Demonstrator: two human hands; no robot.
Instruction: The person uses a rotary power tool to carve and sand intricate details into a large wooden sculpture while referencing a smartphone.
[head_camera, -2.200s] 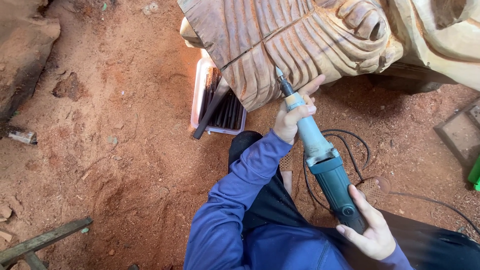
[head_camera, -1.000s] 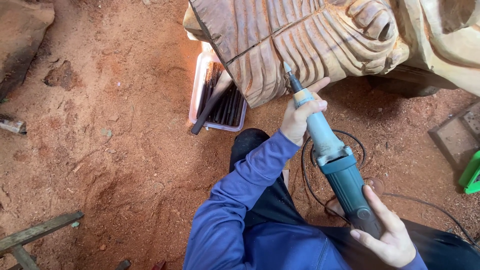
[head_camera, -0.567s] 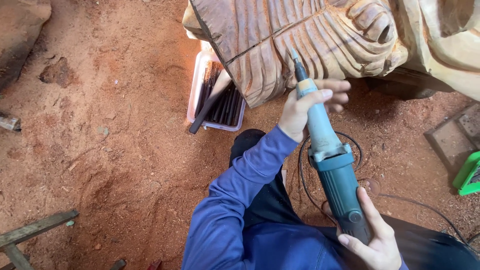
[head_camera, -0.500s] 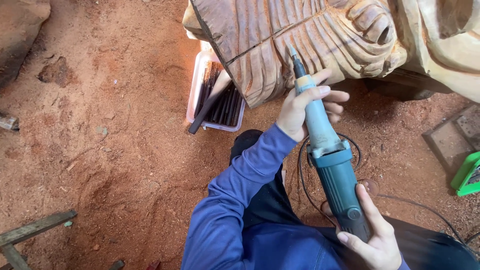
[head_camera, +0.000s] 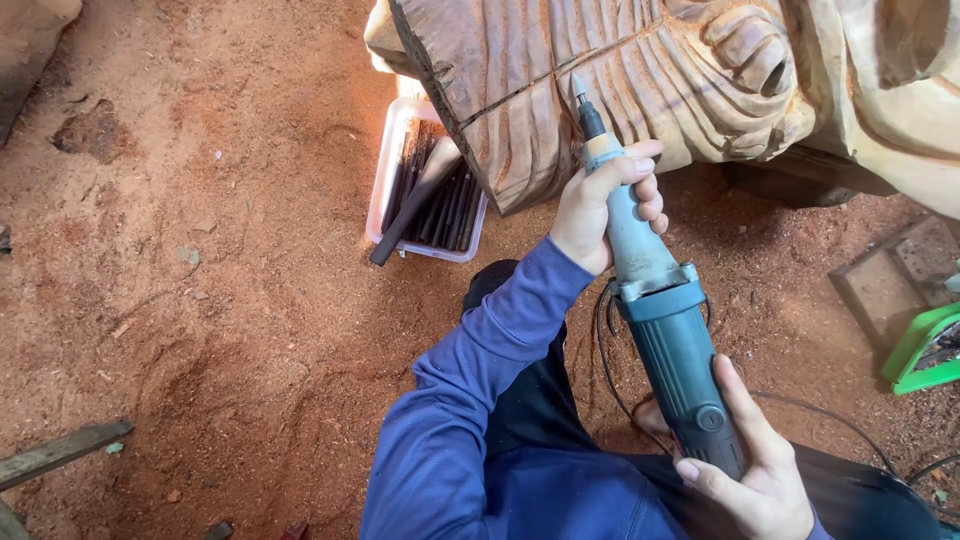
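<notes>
Red sawdust-strewn ground (head_camera: 220, 300): white tray (head_camera: 385, 180) of dark tools, wood carving (head_camera: 640, 70), plank (head_camera: 60, 452), possibly green case (head_camera: 925, 350).

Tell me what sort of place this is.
Likely an open-air woodcarving workshop: a large carved wooden sculpture, a floor of reddish sawdust, a tray of chisels, and a corded die grinder held in both hands.

One wood carving (head_camera: 640, 80). One die grinder (head_camera: 655, 300). Two hands: left hand (head_camera: 600, 205), right hand (head_camera: 755, 470). One plastic tray (head_camera: 385, 170) with many dark rods, at ten o'clock. One green thing (head_camera: 925, 345) at three o'clock.
</notes>
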